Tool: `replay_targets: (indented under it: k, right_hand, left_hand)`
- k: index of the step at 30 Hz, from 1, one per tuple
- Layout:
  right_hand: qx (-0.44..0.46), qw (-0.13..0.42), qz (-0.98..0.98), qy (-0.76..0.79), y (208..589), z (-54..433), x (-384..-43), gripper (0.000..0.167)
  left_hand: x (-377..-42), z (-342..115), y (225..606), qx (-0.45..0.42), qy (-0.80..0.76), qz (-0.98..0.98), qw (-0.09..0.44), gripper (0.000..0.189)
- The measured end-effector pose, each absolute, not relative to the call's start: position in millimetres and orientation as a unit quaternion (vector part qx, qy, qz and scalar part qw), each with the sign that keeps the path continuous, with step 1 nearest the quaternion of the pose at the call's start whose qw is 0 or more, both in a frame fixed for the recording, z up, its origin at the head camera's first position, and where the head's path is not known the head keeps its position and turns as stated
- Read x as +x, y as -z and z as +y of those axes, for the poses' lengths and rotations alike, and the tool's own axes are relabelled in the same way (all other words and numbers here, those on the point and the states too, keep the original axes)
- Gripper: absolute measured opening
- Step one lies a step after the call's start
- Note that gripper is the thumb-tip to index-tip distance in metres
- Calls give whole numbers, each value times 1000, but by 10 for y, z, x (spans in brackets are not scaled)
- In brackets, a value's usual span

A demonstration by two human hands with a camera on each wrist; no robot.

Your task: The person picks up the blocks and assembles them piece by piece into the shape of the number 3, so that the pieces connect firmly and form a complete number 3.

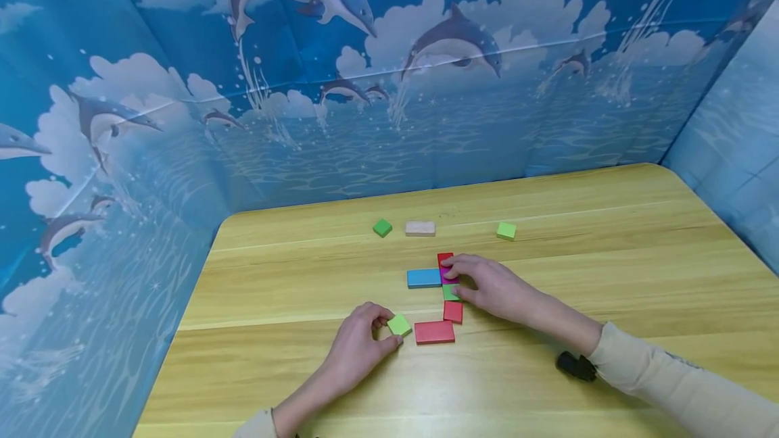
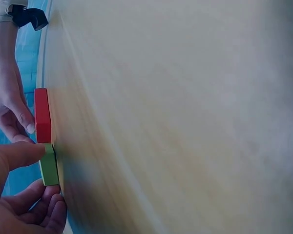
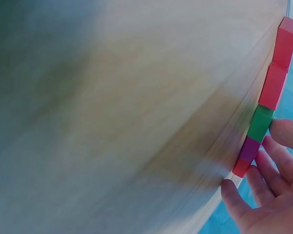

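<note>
Shows a left sleeve [image 1: 257, 426], beige, at the bottom edge of the head view, left of centre. Matches a right sleeve [image 1: 675, 377] at lower right, with a black device [image 1: 575, 366] near the cuff and a dark mark [image 1: 681, 359] too small to read.

Pinches a lime block [image 1: 399, 325] in the left hand [image 1: 360, 340], at the lower centre, with thumb and fingers clamped on opposite edges. Lies just left of a red slab [image 1: 435, 332].

Above the slab, forms a row running up the frame: red square [image 1: 453, 312] meeting the slab, then green block [image 1: 450, 293], purple block [image 3: 249, 148], and red block [image 1: 446, 257] at the top end. Touches this row with the right hand [image 1: 487, 286], right of centre: thumb against the green block, fingers apart and slightly bent beside the purple and red ones. In the right wrist view, spreads those fingers at lower right.

Has a blue block [image 1: 423, 279] against the left side of the purple one. Farther up the wooden table [image 1: 286, 276], carries a dark green block [image 1: 382, 228] near a pale block [image 1: 420, 228] at upper middle, and a second lime block [image 1: 506, 231] well to the right.

Ends at a blue backdrop [image 1: 304, 140] of dolphins, clouds and water across the top.
</note>
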State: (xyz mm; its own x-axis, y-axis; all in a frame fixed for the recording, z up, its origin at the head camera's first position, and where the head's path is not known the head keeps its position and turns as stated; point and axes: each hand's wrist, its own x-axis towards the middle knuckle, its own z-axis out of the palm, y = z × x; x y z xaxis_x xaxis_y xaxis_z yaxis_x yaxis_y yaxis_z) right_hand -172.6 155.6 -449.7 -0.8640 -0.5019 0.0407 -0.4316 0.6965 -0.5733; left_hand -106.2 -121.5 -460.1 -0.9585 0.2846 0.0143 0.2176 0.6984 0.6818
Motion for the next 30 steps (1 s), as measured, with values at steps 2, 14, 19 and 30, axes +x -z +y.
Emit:
replay_targets:
  k: [2, 14, 19, 30]
  right_hand:
    - [-255, 60, 919, 295, 4495, 1553, -1725, 26]
    - [-254, 57, 920, 292, 4486, 1551, -1716, 27]
    - [-252, 57, 921, 290, 4486, 1550, -1713, 28]
    - [-247, 59, 922, 292, 4501, 1538, -1723, 29]
  left_hand:
    - [-1062, -1214, 4604, 138, -364, 920, 46, 30]
    - [-1058, -1192, 4638, 150, -365, 919, 24, 32]
    - [-1054, -1186, 4631, 146, -362, 920, 30, 33]
    - [-1048, -1196, 4636, 144, -370, 917, 33, 34]
